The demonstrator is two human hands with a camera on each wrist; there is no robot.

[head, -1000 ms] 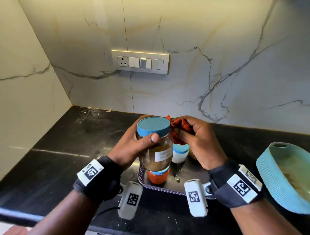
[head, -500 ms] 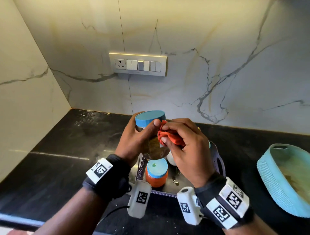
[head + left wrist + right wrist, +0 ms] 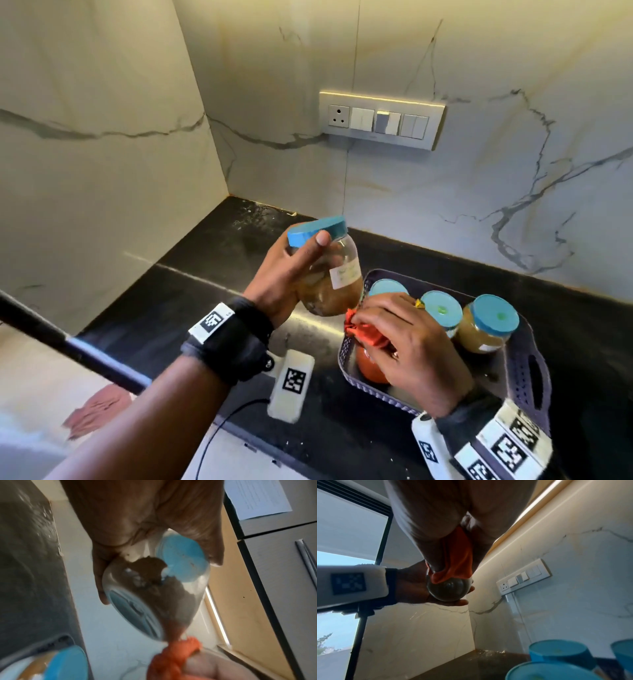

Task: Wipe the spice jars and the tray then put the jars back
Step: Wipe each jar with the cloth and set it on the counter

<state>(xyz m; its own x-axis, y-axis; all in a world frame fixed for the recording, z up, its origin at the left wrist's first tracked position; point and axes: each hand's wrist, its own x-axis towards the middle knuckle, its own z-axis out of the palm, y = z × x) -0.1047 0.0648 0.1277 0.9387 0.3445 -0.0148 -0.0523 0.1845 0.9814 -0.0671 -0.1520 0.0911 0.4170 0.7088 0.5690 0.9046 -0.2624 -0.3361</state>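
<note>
The right hand (image 3: 407, 346) is covering most of the red jar (image 3: 371, 368) at the front left corner of the tray (image 3: 527, 373), and the writing on the label of the lifted jar (image 3: 327, 274) is too blurred to read. The left hand (image 3: 284, 277) is gripping this jar, tilted, above the counter (image 3: 191, 291), just beside the left edge of the tray. The right hand is bunching the orange cloth (image 3: 364, 334) against the jar's bottom. Three more jars are standing along the tray's back side.
</note>
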